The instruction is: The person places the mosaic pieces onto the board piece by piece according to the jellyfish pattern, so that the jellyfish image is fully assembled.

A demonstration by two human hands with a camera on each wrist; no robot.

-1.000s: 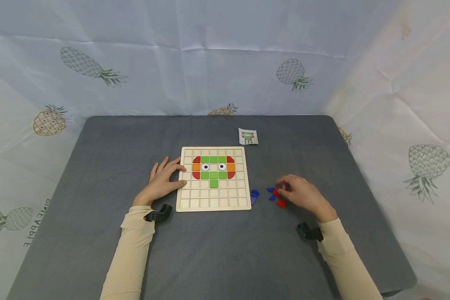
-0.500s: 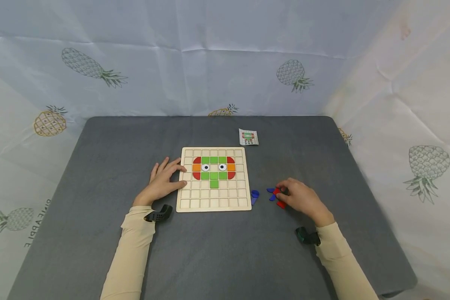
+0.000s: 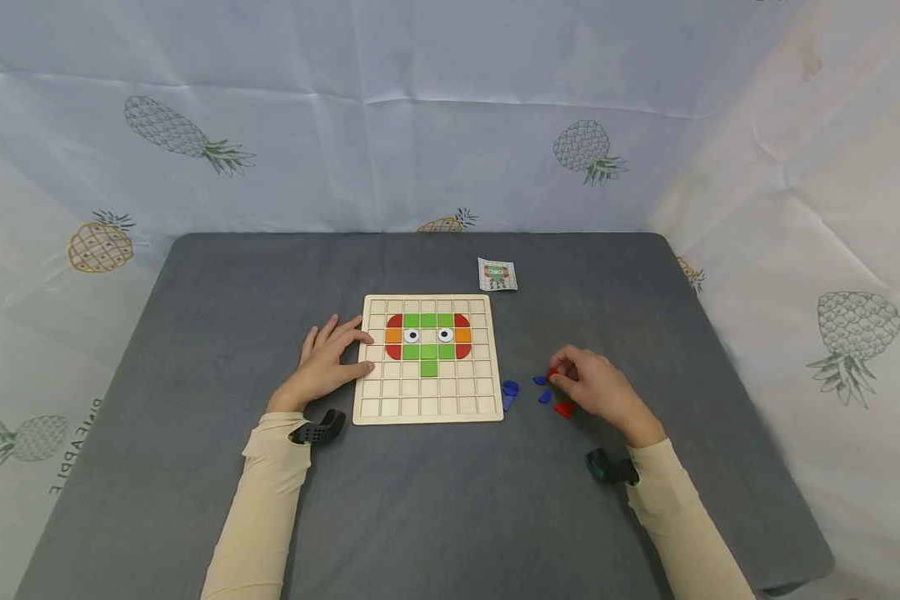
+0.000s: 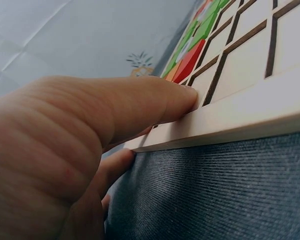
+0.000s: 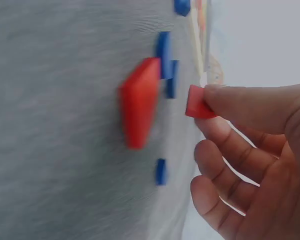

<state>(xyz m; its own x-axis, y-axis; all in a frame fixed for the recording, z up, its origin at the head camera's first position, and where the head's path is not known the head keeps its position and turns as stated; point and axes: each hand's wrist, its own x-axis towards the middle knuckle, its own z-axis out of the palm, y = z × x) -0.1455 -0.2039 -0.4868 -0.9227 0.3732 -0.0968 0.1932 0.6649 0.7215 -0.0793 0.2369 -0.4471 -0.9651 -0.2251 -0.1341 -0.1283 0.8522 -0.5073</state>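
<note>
A wooden grid board (image 3: 427, 408) lies on the grey table, with green, red and orange tiles and two eye tiles (image 3: 446, 334) set in its upper rows. My left hand (image 3: 317, 367) rests at the board's left edge, fingers spread; in the left wrist view the thumb (image 4: 160, 100) lies on the rim. Right of the board, my right hand (image 3: 598, 386) pinches a small red tile (image 5: 195, 102) between thumb and forefinger, raised off the table, its other fingers loosely curled. Another red tile (image 3: 563, 409) lies below that hand, with blue tiles (image 3: 544, 397) to its left.
Several blue pieces (image 3: 510, 388) lie close by the board's right edge. Behind the board's right corner sits a small printed card (image 3: 497, 274) showing a coloured figure on a grid. A pineapple-print cloth (image 3: 450, 125) hangs behind the table (image 3: 270, 275).
My right hand has closed thumb and forefinger on a red tile and lifted it from among the blue ones, shifting slightly left and away from me. My left hand stays put.
</note>
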